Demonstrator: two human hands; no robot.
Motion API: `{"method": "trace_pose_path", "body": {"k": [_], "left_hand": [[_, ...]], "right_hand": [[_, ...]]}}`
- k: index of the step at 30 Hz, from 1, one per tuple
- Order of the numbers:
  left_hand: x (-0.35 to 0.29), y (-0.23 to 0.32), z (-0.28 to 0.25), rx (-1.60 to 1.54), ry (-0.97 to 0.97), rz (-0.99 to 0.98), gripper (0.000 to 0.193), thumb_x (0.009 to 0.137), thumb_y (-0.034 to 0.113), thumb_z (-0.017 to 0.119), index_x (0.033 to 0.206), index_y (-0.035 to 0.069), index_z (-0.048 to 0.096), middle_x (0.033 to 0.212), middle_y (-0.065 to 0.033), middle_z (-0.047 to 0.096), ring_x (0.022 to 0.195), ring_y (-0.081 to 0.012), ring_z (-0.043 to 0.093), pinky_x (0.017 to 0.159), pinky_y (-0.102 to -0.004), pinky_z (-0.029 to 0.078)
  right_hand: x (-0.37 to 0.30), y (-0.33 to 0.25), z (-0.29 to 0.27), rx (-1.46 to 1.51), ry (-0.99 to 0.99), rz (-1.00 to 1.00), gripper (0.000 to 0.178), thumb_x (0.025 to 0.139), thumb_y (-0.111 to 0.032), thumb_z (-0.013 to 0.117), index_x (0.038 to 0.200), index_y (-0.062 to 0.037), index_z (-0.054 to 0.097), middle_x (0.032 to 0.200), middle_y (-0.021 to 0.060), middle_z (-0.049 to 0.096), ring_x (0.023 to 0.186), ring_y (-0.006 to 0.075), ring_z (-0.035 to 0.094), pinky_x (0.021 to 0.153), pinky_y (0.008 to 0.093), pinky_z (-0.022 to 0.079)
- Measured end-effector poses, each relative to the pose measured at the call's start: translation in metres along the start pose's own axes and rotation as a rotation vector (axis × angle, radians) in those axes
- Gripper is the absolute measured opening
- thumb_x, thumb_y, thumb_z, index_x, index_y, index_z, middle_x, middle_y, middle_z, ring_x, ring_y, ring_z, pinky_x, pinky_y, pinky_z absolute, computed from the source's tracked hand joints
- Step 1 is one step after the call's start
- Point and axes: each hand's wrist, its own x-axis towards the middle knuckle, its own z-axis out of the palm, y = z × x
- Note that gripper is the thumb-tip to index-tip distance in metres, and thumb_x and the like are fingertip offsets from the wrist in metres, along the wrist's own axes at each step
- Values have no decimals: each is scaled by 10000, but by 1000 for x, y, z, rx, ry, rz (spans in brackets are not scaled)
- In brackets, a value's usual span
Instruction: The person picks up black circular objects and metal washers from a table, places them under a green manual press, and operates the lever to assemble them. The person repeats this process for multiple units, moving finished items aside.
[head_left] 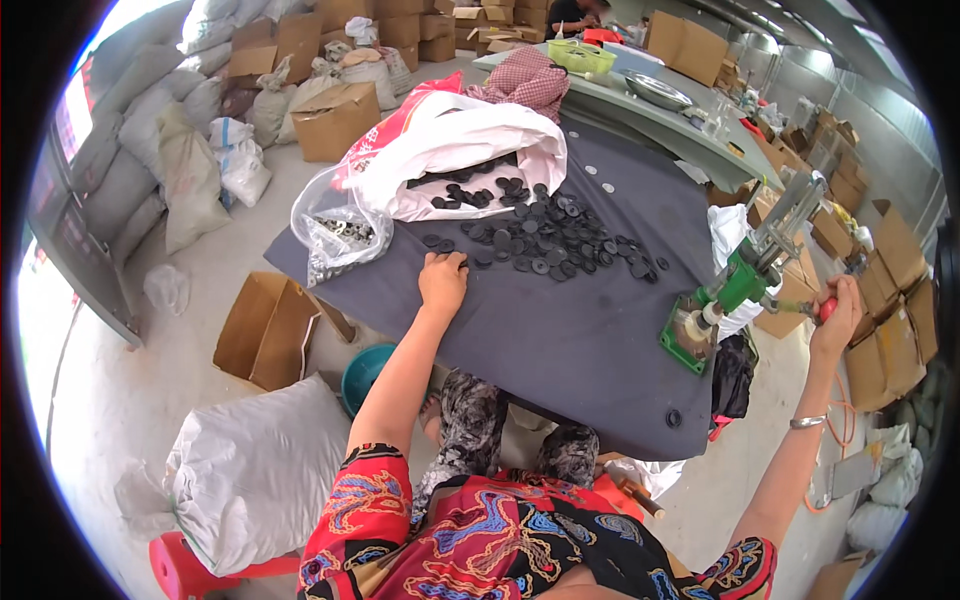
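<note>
My left hand [443, 283] rests on the dark cloth-covered table [570, 345], fingers curled down at the near left edge of a spread of round black discs [550, 238]. What its fingertips pinch, if anything, is hidden. My right hand [842, 312] is wrapped round the red knob [828, 309] of a lever on a green hand press [738, 282], which stands at the table's right edge. More discs spill from the mouth of a white and red sack [465, 140] behind the pile. Beside it, a clear plastic bag [345, 238] holds small metal pieces.
Two black rings [674, 417] lie near the front right corner. Open cardboard boxes [265, 330] and a stuffed white sack [255, 460] stand left of the table. Beyond is another table [640, 110] with a green basket [582, 58]; a person [572, 18] is behind it.
</note>
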Motion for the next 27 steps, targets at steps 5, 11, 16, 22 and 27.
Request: {"method": "trace_pose_path", "body": {"k": [5, 11, 16, 22, 27], "left_hand": [[4, 11, -2, 40, -28, -99, 219, 708, 121, 750, 919, 99, 695, 891, -72, 696, 913, -295, 599, 768, -409, 505], [4, 11, 12, 122, 11, -109, 222, 706, 161, 750, 917, 124, 692, 874, -80, 690, 904, -302, 613, 777, -422, 507], [-2, 37, 6, -150, 121, -16, 269, 679, 68, 767, 932, 112, 685, 837, -85, 642, 798, -283, 606, 704, -395, 505], [-24, 221, 37, -631, -224, 257, 368, 676, 56, 771, 1027, 66, 662, 946, -108, 663, 851, -239, 640, 776, -350, 516], [-49, 312, 97, -797, -416, 269, 443, 659, 64, 778, 1080, 64, 640, 963, -134, 662, 887, -267, 654, 789, -358, 528]], "right_hand": [[8, 0, -2, 3, -26, 2, 224, 977, -209, 464, 871, -35, 556, 594, 16, 449, 503, 92, 417, 525, 252, 412], [31, -5, -2, 25, 159, 122, 206, 943, -199, 518, 857, -32, 603, 691, 19, 489, 522, 92, 437, 466, 248, 379], [33, -5, 7, -81, 31, 17, 164, 912, -176, 534, 855, -46, 615, 740, 25, 522, 577, 106, 463, 479, 263, 380], [26, -18, 14, 102, 9, 37, 226, 901, -140, 481, 780, 21, 582, 550, 79, 526, 450, 141, 478, 495, 292, 443], [24, -21, 18, 76, 32, 38, 229, 896, -142, 475, 777, 20, 584, 543, 84, 529, 444, 139, 475, 492, 291, 447]]}}
